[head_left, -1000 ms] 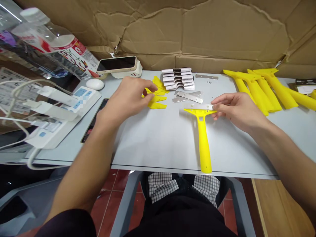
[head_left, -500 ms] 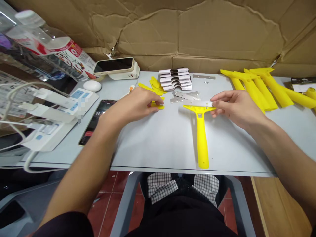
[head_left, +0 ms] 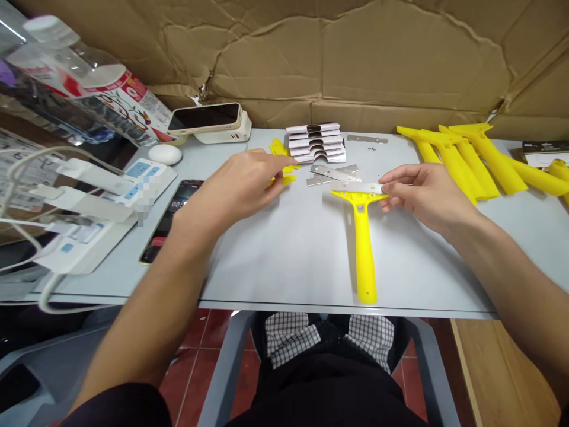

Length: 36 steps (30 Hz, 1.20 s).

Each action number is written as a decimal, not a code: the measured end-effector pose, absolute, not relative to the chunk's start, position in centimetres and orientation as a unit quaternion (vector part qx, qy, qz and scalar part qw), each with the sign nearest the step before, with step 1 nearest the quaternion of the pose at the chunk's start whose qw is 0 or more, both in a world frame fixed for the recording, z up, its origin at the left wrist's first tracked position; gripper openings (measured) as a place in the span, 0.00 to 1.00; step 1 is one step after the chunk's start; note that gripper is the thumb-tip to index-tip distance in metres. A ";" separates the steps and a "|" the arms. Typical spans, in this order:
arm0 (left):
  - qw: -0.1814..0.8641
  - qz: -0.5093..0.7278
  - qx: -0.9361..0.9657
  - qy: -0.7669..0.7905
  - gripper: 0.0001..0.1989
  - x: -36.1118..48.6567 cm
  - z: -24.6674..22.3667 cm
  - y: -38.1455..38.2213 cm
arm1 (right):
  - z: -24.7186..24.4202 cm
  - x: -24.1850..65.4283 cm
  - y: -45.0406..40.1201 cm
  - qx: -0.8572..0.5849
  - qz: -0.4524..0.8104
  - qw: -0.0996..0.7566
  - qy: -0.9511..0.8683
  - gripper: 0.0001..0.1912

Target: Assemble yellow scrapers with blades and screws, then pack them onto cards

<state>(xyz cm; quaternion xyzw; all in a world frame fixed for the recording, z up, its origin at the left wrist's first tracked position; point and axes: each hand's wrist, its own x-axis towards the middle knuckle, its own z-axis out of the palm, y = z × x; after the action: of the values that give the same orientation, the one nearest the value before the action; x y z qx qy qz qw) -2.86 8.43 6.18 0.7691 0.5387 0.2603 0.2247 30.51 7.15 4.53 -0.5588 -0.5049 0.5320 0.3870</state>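
My right hand [head_left: 420,187] pinches the right end of a metal blade [head_left: 355,187] against the head of a yellow scraper handle [head_left: 364,249]. The handle points toward me, its lower end near the table's front edge. On the left, my left hand [head_left: 249,181] has its fingers bent at a small pile of yellow plastic strips [head_left: 280,151]. One yellow strip [head_left: 285,180] shows at its thumb and seems gripped, though the palm hides part of it. Between the hands, loose metal blades [head_left: 335,173] lie crossed just behind the scraper head.
Wrapped blades [head_left: 315,142] are stacked at the back, beside another bare blade [head_left: 368,139] and small screws [head_left: 371,148]. Several yellow scraper handles [head_left: 466,160] lie at right. Leftward are a phone [head_left: 166,222], a mouse [head_left: 165,155], a power strip [head_left: 93,237] and bottles [head_left: 102,83].
My left hand has moved slightly back over the yellow strips, its index finger reaching farther out. The strip by its thumb has shifted back. My right hand and the scraper stay almost still.
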 end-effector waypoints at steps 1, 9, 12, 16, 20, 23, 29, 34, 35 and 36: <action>0.225 0.269 0.769 0.535 0.19 -2.6 6.5 8.3 | 4.5 30.5 7.2 -0.559 0.532 0.387 -0.505 0.08; 0.249 0.381 0.741 0.495 0.12 -1.7 6.9 7.6 | 4.6 30.5 7.1 -0.559 0.531 0.388 -0.505 0.07; 0.304 0.435 0.698 0.481 0.09 -1.6 6.7 7.8 | 4.9 30.3 7.1 -0.561 0.530 0.386 -0.505 0.07; 0.442 0.488 0.576 0.485 0.10 -1.2 6.6 8.1 | 5.0 30.4 7.0 -0.560 0.530 0.386 -0.507 0.07; 0.528 0.502 0.494 0.473 0.09 -0.6 5.8 8.4 | 5.1 30.4 7.0 -0.560 0.532 0.384 -0.506 0.06; 0.571 0.497 0.461 0.464 0.10 0.3 4.8 8.3 | 5.1 30.3 7.0 -0.568 0.528 0.381 -0.503 0.06; 0.619 0.478 0.431 0.450 0.17 2.4 3.2 7.5 | 5.2 30.1 7.0 -0.568 0.527 0.384 -0.502 0.07; 0.527 0.468 0.524 0.477 0.17 2.9 3.0 6.9 | 5.2 30.1 7.0 -0.567 0.531 0.385 -0.499 0.07; 0.502 0.476 0.539 0.481 0.17 2.8 3.1 6.9 | 5.2 30.1 7.0 -0.565 0.532 0.387 -0.499 0.07; 0.487 0.486 0.543 0.481 0.16 2.8 3.1 6.9 | 5.2 30.1 7.0 -0.562 0.533 0.388 -0.499 0.07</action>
<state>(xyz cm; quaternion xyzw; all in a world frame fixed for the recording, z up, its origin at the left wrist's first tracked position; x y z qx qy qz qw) 2.77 6.92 3.12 0.5428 0.4814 0.4861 0.4872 30.08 7.04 5.18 -0.5622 -0.4992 0.5327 0.3885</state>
